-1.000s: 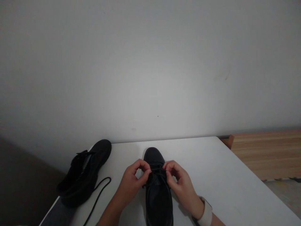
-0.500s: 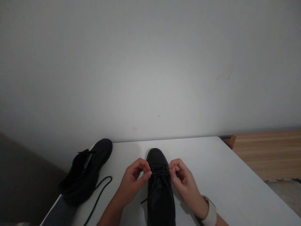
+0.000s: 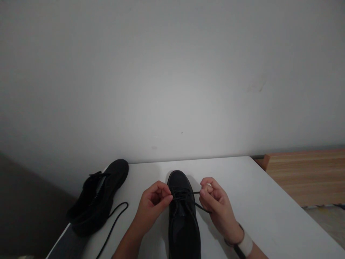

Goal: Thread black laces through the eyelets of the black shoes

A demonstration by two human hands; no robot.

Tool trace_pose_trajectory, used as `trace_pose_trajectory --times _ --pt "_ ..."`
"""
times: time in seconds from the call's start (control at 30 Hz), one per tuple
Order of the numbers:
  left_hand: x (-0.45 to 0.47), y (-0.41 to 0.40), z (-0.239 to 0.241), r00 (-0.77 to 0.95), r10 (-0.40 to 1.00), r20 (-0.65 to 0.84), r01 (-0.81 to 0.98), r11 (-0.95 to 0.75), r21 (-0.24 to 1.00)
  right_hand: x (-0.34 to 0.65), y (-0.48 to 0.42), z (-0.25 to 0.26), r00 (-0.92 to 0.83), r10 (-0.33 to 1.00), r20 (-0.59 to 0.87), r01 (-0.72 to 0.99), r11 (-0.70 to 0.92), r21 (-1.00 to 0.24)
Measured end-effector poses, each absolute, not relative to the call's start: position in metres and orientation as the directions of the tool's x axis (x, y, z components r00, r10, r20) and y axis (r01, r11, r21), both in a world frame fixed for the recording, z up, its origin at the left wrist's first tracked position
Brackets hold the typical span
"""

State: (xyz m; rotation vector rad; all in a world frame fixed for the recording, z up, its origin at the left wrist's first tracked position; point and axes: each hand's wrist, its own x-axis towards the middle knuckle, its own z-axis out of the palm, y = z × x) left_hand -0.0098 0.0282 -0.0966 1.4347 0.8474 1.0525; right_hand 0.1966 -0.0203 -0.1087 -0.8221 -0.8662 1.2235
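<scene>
A black shoe [image 3: 183,226] lies on the white table [image 3: 258,208] with its toe pointing away from me. My left hand [image 3: 152,207] is closed at the shoe's left side, pinching the black lace [image 3: 198,207] near the eyelets. My right hand [image 3: 217,205] is closed on the lace's other strand, held out to the shoe's right so the lace stretches between thumb and fingers. A pale band sits on my right wrist.
A second black shoe [image 3: 99,196] lies at the table's left corner, with its loose lace [image 3: 113,225] trailing toward me. A wooden surface [image 3: 304,176] stands to the right beyond the table. A plain grey wall rises behind.
My right hand has moved right, away from the shoe, drawing a strand of lace out with it. My left hand has stayed pinched at the shoe's left side.
</scene>
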Motion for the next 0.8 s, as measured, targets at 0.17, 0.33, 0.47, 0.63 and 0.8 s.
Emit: trace_pose_trajectory --times 0.17,0.33,0.47,0.63,0.8 --pt "-0.015 0.033 -0.103 0.319 0.940 0.123 -0.124 -0.087 0.988 0.202 -0.020 -0.102 0.151 0.986 0.065 -0.560 0.140 -0.816" --pt "-0.022 0.037 -0.101 0.253 0.950 0.185 -0.439 -0.057 0.896 0.206 -0.020 -0.099 0.179 0.983 0.046 -0.619 0.149 -0.771" --pt "-0.026 0.038 -0.094 0.276 0.943 0.185 -0.593 0.016 0.805 0.209 -0.020 -0.099 0.200 0.978 0.055 -0.604 0.168 -0.779" --pt "-0.029 0.035 -0.094 0.375 0.900 0.221 -0.612 0.061 0.789 0.214 -0.022 -0.099 0.234 0.969 0.077 -0.514 0.190 -0.836" --pt "-0.022 0.035 -0.098 0.393 0.903 0.175 -0.285 -0.061 0.957 0.215 -0.024 -0.106 0.136 0.981 0.142 -0.125 0.159 -0.979"
